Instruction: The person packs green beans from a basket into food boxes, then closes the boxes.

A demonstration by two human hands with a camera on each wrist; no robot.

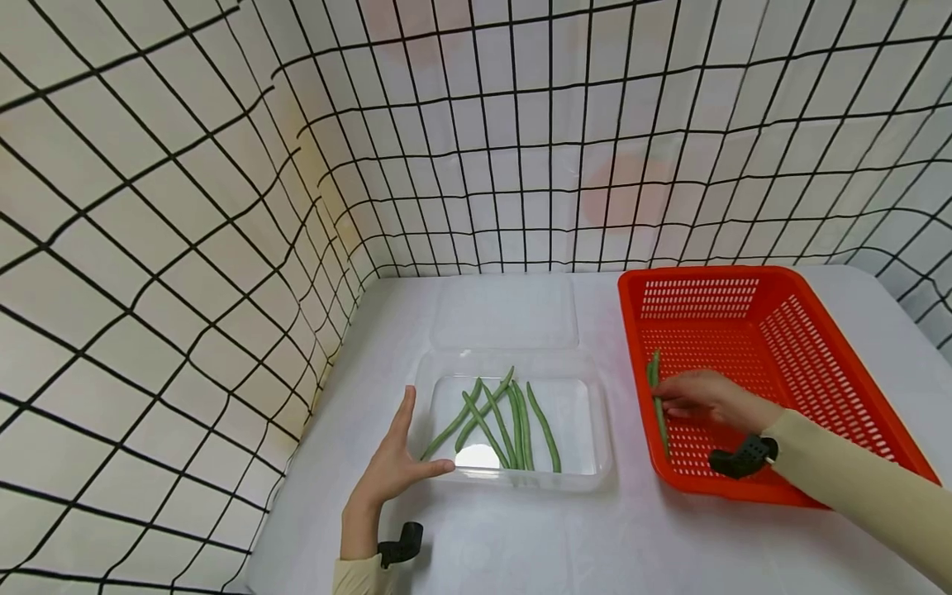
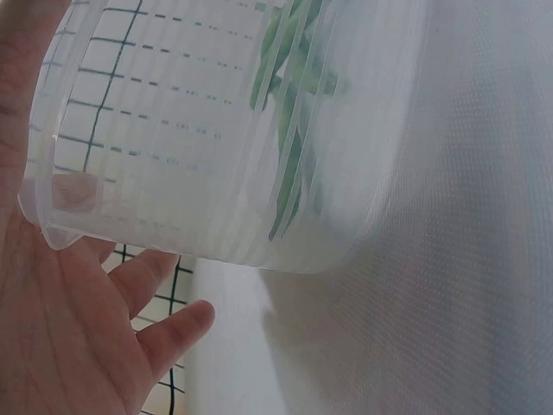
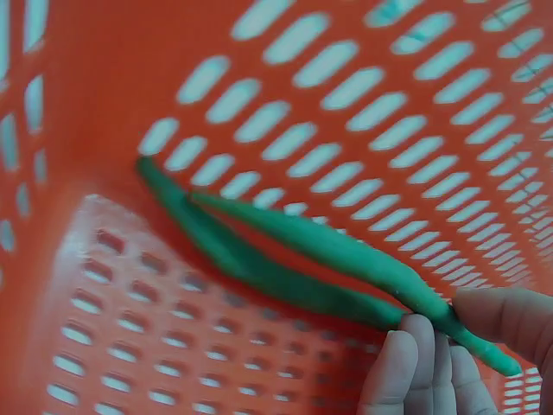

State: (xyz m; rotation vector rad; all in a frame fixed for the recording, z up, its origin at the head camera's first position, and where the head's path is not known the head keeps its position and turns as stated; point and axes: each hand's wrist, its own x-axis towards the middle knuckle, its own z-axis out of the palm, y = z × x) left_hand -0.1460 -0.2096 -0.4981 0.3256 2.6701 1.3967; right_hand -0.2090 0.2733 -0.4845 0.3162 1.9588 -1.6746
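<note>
A clear plastic container (image 1: 597, 413) holds several green beans (image 1: 524, 426) lying at different angles on its floor. My left hand (image 1: 394, 463) is at its near-left corner, thumb stretched along the front rim and the fingers extended past the left side. In the left wrist view those fingers (image 2: 177, 333) stand loosely spread below the container wall. Inside the red basket (image 1: 744, 487), my right hand (image 1: 706, 397) pinches a green bean (image 3: 320, 246) between thumb and fingertips. Another green bean (image 3: 251, 259) lies right beside it, along the basket's side wall.
A clear flat lid (image 1: 504, 310) lies behind the container on the white table (image 1: 521, 537). Black wire grid panels (image 1: 550, 149) stand along the back and left. The basket's raised walls surround the right hand.
</note>
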